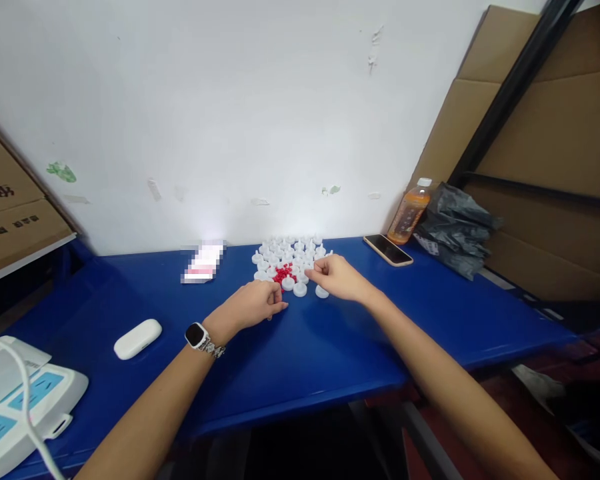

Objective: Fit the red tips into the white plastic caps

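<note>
A cluster of small white plastic caps, several with a thin spout pointing up, stands on the blue table against the wall. Small red pieces lie in a pile among them. My left hand, with a watch on its wrist, is at the front left of the pile, its fingers curled in; whatever they may hold is too small to make out. At the right side of the cluster, my right hand has thumb and forefinger pinched at a white cap, partly hidden by the fingers.
On the blue table lie a white oval case and a power strip with a cable at left. A phone, an orange drink bottle and a black plastic bag are at right. Cardboard flanks the table.
</note>
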